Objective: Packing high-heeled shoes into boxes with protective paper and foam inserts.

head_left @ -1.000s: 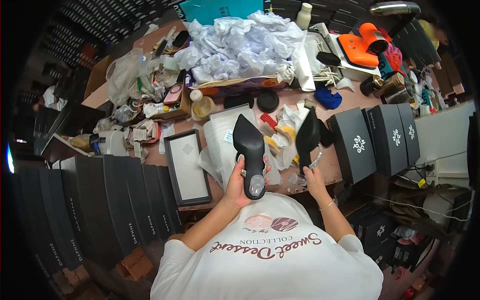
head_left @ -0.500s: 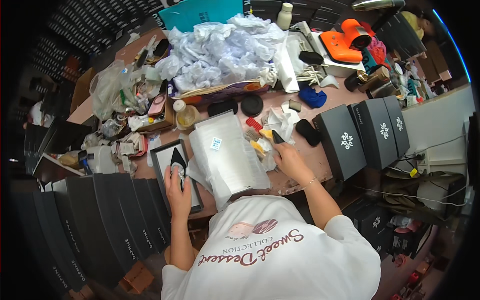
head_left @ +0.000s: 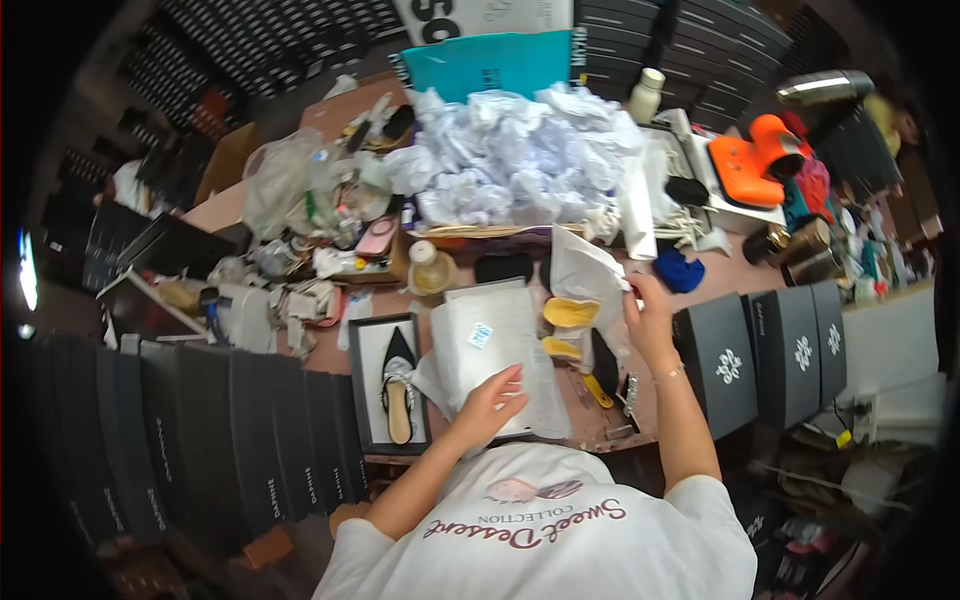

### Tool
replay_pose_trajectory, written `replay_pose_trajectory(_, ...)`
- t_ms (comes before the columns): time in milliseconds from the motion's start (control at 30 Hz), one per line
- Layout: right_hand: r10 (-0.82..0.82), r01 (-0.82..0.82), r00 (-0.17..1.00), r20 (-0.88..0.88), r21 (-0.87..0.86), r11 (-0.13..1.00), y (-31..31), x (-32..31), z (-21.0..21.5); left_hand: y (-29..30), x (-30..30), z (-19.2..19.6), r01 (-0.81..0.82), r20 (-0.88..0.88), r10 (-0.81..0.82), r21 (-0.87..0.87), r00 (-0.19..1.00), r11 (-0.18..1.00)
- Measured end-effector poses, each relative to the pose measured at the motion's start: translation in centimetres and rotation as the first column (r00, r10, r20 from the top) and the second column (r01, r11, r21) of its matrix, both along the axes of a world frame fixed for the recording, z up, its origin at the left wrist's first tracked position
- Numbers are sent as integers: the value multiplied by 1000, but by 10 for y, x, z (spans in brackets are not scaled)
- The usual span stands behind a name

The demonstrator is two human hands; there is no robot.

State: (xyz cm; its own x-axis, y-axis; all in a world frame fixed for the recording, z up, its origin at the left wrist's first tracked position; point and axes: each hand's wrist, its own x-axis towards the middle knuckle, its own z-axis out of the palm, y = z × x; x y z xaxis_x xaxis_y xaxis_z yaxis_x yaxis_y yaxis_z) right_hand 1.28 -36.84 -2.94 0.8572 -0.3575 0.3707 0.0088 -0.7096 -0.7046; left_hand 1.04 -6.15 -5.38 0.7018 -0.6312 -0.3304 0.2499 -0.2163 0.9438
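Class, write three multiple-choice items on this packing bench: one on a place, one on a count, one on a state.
1. Where does the black pointed shoe lie?
A in the open shoe box
B on the crumpled paper pile
C on the floor

2. How many closed black boxes stand right of the right hand?
A one
B three
C six

3. What does the left hand do?
A grips a bottle
B rests on white wrapping paper
C hangs free

A: shoe inside box. B: three boxes side by side. B: palm on paper.
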Motion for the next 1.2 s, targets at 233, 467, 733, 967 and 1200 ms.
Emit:
replay_pose_trajectory(233,720,-715,694,12,-107,691,146,-22,46,-24,36,24,-557,-627,266,-327,733,763)
replay_pose_trajectory(467,173,47,979,-111,939,340,86,-66,-13,43,28,62,-490,-406,317,-453,857,745)
replay_pose_trajectory(733,531,-51,847,-20,991,120,124,-65,-21,71,11,20,-417,-451,161,-553,878,722)
replay_pose_trajectory(967,638,-42,748,183,972,-229,136,-105,-23,70,11,11,-317,-457,-52,-690,888,650)
replay_pose_trajectory(1200,611,-143,765,206,978,-150,113,-122,28,79,32,8,-298,-333,140,-488,932,821)
